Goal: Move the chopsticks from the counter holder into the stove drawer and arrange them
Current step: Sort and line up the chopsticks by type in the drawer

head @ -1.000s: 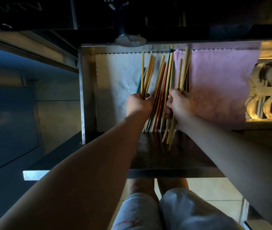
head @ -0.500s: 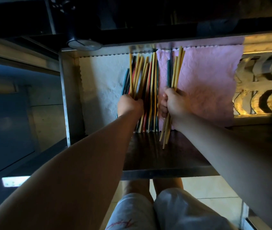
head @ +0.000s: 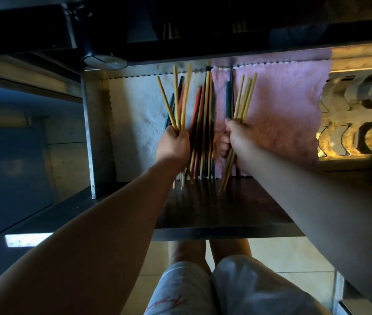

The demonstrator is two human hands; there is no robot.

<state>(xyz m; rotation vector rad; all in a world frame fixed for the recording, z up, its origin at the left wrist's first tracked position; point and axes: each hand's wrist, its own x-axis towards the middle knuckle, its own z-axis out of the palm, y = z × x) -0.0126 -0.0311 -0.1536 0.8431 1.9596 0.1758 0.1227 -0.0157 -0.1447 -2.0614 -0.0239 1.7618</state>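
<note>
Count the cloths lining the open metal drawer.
2: a white scallop-edged cloth covers the metal drawer's left half, a pink cloth its right; the coloured chopsticks hide where they meet.

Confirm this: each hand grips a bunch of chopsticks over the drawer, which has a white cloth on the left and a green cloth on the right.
One thing is wrong: the head view shows a pink cloth on the right, not a green one. The left hand and right hand do each grip chopsticks over the drawer, and the white cloth is on the left.
</note>
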